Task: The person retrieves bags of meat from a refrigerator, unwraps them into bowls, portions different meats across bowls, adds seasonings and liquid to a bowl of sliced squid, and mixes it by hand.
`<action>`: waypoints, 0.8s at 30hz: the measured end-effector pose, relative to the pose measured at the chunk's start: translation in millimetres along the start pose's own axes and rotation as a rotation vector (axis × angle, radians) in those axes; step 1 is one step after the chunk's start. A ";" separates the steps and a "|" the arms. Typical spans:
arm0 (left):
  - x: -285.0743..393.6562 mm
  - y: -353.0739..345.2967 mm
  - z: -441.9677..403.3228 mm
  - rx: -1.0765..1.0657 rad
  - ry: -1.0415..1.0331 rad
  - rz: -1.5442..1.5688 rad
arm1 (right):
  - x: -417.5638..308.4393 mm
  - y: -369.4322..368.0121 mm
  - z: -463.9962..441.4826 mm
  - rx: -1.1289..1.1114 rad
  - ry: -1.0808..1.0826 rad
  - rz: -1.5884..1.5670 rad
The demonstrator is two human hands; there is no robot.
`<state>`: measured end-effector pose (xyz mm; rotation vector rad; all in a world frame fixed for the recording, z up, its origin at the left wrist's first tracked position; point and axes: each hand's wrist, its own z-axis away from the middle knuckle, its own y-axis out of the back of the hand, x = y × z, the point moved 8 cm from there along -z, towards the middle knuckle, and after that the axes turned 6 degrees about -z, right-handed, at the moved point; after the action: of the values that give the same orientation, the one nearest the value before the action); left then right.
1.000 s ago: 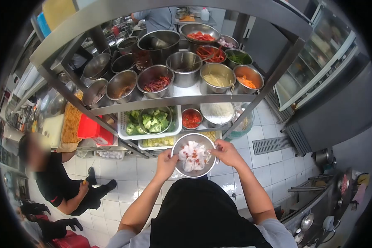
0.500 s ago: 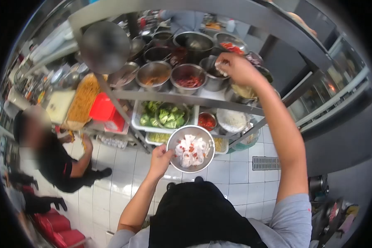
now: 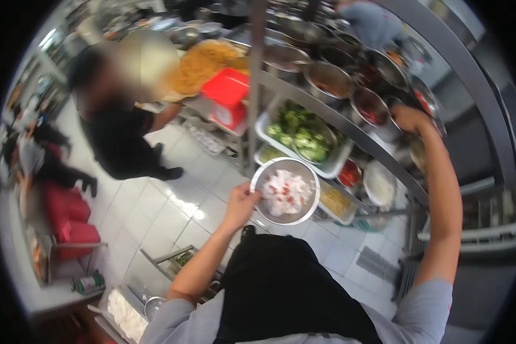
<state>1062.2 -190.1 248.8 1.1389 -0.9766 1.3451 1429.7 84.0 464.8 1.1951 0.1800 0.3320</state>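
Note:
My left hand [image 3: 242,203] grips the left rim of a metal bowl [image 3: 310,208], thumb over the edge. Inside the bowl lie pale white pieces [image 3: 278,200] sprinkled with small red bits; I cannot tell what food the pale pieces are. On the rack's upper level, my right hand [image 3: 411,118] reaches down into a metal pot [image 3: 389,133], its fingers bunched together. The fingertips and whatever they hold are hidden. Beside that pot stands another metal pot [image 3: 358,94] with dark red contents.
A metal rail [image 3: 338,117] crosses between the rack's levels. Below it are a tray of broccoli [image 3: 312,146], a tub of red sauce [image 3: 350,173] and a white-filled bowl [image 3: 379,183]. A co-worker in black [image 3: 117,140] stands at left near a red container [image 3: 226,87].
The view has swung right, so the rack appears tilted. My right hand has lowered into the pot; earlier it pinched white bits above it. My left hand still holds the bowl.

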 end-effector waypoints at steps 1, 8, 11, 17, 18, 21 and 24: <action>9.8 -3.0 5.1 0.023 -0.010 0.122 | 3.9 -4.5 -5.1 -0.033 0.038 -0.038; -5.2 -14.8 1.7 -0.002 -0.028 0.075 | 5.5 -16.8 -0.2 -0.200 0.069 -0.269; 0.9 -19.9 6.6 -0.002 0.012 0.105 | 6.5 -13.7 -1.3 -0.163 0.052 -0.282; 10.8 -34.1 4.2 -0.055 0.011 0.079 | -11.3 -8.6 15.3 -0.220 0.002 -0.472; 2.8 -35.5 -1.1 -0.060 -0.020 0.036 | -12.3 -14.2 12.8 -0.273 0.004 -0.578; 3.0 -40.0 -5.4 -0.061 -0.063 0.003 | -0.1 -28.3 -0.5 -0.270 0.008 -0.717; 18.1 -40.6 -0.1 -0.074 -0.055 0.011 | -0.1 -23.7 -1.9 -0.249 0.073 -0.635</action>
<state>1103.1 -182.4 264.6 1.1207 -1.0650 1.2814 1432.7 78.0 442.1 0.8262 0.5492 -0.1578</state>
